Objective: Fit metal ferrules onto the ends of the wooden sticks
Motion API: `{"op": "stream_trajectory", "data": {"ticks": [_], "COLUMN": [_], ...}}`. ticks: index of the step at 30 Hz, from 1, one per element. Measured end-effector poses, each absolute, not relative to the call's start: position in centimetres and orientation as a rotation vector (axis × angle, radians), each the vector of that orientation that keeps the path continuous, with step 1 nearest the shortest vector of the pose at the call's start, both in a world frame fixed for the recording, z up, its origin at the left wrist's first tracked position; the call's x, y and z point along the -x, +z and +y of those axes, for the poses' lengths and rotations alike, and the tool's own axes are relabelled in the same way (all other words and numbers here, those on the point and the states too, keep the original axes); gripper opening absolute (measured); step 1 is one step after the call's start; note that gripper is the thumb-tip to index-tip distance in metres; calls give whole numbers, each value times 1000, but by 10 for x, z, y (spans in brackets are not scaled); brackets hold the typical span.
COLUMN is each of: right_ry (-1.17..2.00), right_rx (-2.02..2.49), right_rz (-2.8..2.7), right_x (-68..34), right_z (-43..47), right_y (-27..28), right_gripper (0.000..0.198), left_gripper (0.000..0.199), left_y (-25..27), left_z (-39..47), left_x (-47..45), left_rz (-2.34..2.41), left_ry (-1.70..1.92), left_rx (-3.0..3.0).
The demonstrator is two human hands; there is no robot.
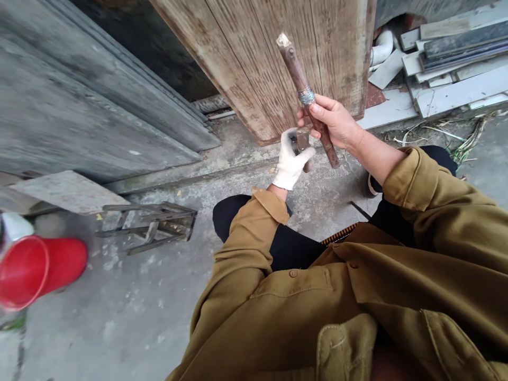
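Note:
A rough wooden stick with a pale, broken-looking upper end slants in front of me. Silvery wire is wound in a tight band around its middle. My bare right hand is closed on the stick just below that band, and the lower end sticks out under the fingers. Lower and to the left, my left hand wears a white glove and grips a brown block-like piece. The glove hides part of this piece, so its exact kind does not show. It is close beside the stick; whether they touch I cannot tell.
Weathered wooden boards lean ahead of me. Stacked tiles and planks lie at the right near a white pipe. To the left are a small wooden stool, a red bucket and large grey panels.

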State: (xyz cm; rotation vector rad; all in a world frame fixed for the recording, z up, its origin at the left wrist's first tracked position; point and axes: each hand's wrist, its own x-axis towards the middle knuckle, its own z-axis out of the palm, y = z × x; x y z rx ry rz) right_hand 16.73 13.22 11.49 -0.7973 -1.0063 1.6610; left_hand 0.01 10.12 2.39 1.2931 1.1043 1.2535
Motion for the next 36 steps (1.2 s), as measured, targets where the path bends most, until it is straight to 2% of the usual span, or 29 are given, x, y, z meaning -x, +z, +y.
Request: {"op": "stream_trajectory", "data": {"ticks": [5,13,19,27,32,36], "right_ry": [1682,1651,1736,2006,1979,1901], "right_rx": [805,900,911,920,797,630], "right_rz": [-956,-901,-798,-685,-928,-1229], "right_x": [-165,-169,-167,-148,-151,-158], "right_z": [131,135,141,127,109,100], "right_y": [121,121,107,69,78,100], "right_gripper": [45,36,31,28,44,46], "left_gripper": [45,44,55,59,47,49], "left_y": [31,42,47,55,46,36], "left_z": [103,97,101,108,125,123], "left_x": [3,-3,1,11,36,37], "left_rz": [1129,992,1044,1002,1034,1106], "left_ry": [1311,1318,1314,1393,1527,1429], "left_rx": [-1182,-862,-769,-775,-668,-801]}}
